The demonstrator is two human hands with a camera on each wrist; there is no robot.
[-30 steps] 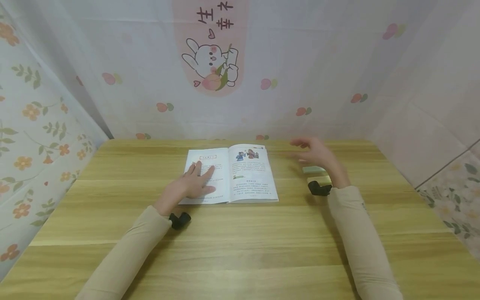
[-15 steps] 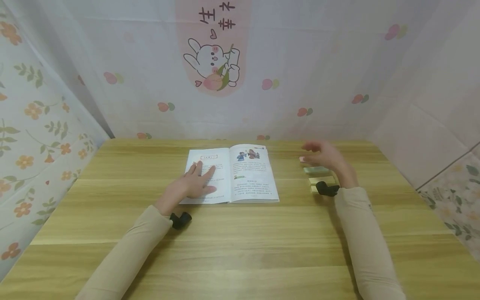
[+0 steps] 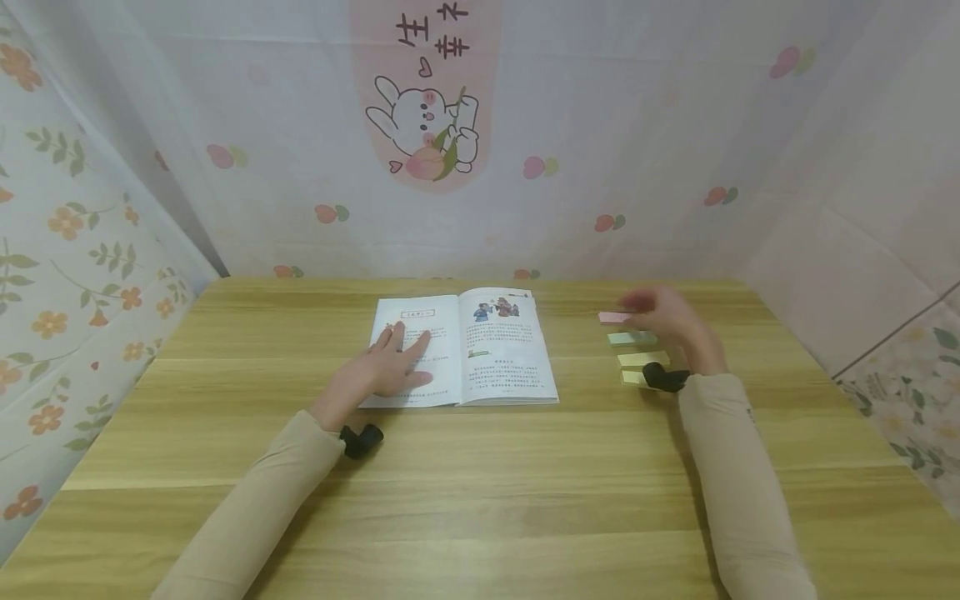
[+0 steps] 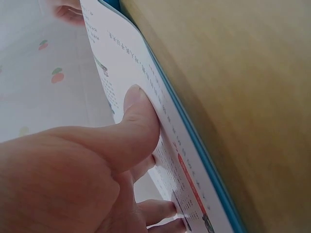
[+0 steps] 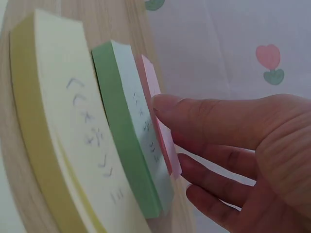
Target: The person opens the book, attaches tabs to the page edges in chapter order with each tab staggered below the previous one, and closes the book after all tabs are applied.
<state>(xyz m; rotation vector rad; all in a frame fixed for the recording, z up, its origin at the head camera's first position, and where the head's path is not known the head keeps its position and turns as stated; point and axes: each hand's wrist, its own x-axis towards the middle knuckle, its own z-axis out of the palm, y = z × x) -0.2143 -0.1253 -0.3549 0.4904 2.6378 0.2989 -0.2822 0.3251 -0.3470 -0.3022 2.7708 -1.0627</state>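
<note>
An open book (image 3: 502,350) lies on the table with printed pages and a small coloured drawing. My left hand (image 3: 390,369) rests on its left page, fingers spread; in the left wrist view the thumb (image 4: 141,121) lies along the page near its edge. At the right, a pink sticky note pad (image 5: 165,141) is between the thumb and fingers of my right hand (image 5: 243,150), which pinch it by its edges. Beside it lie a green sticky note pad (image 5: 141,131) and a yellow sticky note pad (image 5: 82,111), both with handwriting on top.
Another pale yellow pad (image 3: 632,377) lies nearest me in the row, partly behind the black wrist camera (image 3: 664,377). A patterned curtain (image 3: 480,225) hangs along the table's back edge. Wooden tabletop (image 3: 480,500) stretches between my arms.
My right hand has moved right and slightly down to the pink pad, bringing the row of pads into view. The left hand has stayed on the book.
</note>
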